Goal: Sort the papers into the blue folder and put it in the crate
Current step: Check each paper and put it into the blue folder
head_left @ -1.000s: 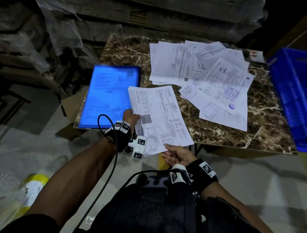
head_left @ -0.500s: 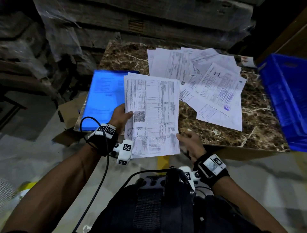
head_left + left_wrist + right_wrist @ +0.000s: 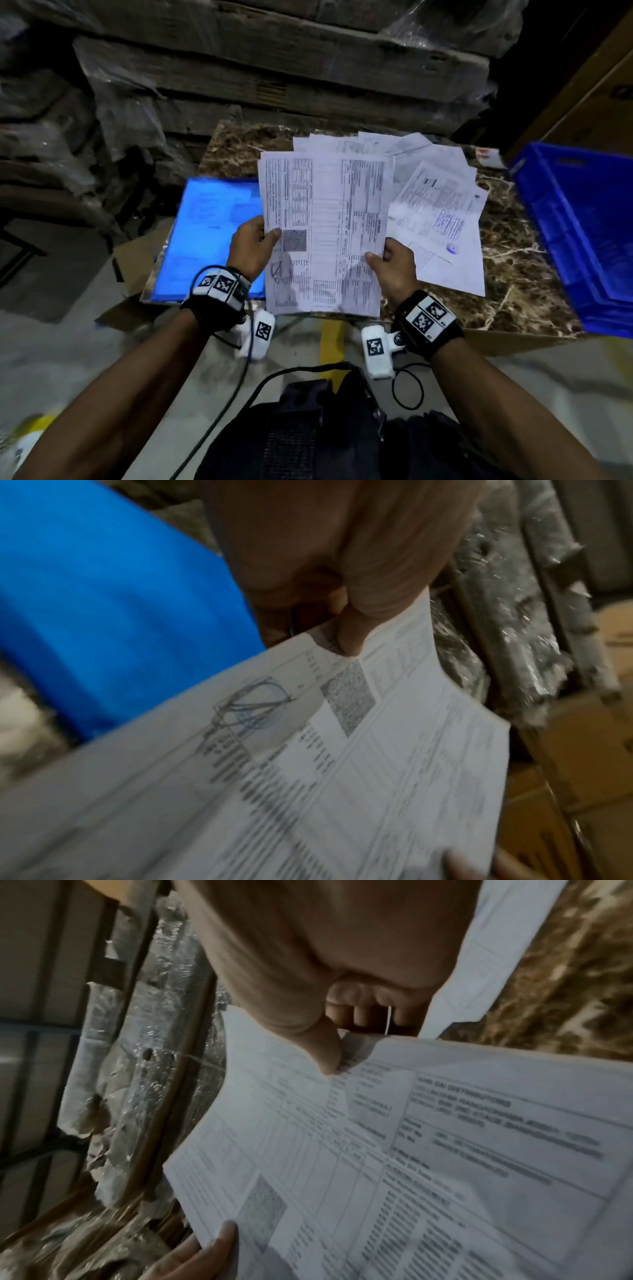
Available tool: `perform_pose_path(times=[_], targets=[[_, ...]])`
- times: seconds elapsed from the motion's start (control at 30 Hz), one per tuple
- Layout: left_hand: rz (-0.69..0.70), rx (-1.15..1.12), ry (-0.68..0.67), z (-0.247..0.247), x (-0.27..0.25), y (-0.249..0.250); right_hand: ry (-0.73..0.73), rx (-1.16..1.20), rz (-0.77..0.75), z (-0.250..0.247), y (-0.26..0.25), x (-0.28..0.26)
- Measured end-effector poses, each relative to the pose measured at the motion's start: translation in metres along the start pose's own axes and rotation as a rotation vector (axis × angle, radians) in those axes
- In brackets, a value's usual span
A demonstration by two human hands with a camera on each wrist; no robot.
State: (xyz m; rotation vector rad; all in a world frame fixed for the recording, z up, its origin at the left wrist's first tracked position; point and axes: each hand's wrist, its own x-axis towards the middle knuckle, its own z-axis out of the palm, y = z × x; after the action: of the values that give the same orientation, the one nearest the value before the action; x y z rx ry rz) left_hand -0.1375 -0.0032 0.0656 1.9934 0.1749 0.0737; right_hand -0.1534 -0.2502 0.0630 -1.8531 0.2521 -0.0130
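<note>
Head | both hands (image 3: 251,245) (image 3: 394,267) pinch thin printed sheet (image 3: 325,233) | glossy blue folder (image 3: 209,240) flat

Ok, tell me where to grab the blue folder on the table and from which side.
Take the blue folder at its near edge, coming from the person's side. It lies flat on the table, and that edge sits at or just past the table's front, so fingers may slip under. Both hands hold the printed sheets; free the left hand first.

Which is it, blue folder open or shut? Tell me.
Shut, as far as shows: the blue folder lies flat on the table, printed pages showing through its cover. The held papers hide its right edge.
</note>
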Motion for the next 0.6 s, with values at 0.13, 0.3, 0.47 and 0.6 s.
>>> perform_pose_path(times=[0.13,0.3,0.47,0.6], targets=[[0.146,0.190,0.158,0.007,0.005,0.015,0.043,0.008,-0.073,-0.005,-0.009,0.015],[0.216,0.203,0.212,0.015,0.006,0.018,0.079,0.109,-0.130,-0.010,-0.008,0.017],[0.204,0.264,0.141,0.027,0.006,0.010,0.086,0.039,-0.095,-0.012,0.006,0.019],[0.211,0.270,0.134,0.032,0.007,0.008,0.117,0.041,-0.087,-0.010,0.008,0.023]])
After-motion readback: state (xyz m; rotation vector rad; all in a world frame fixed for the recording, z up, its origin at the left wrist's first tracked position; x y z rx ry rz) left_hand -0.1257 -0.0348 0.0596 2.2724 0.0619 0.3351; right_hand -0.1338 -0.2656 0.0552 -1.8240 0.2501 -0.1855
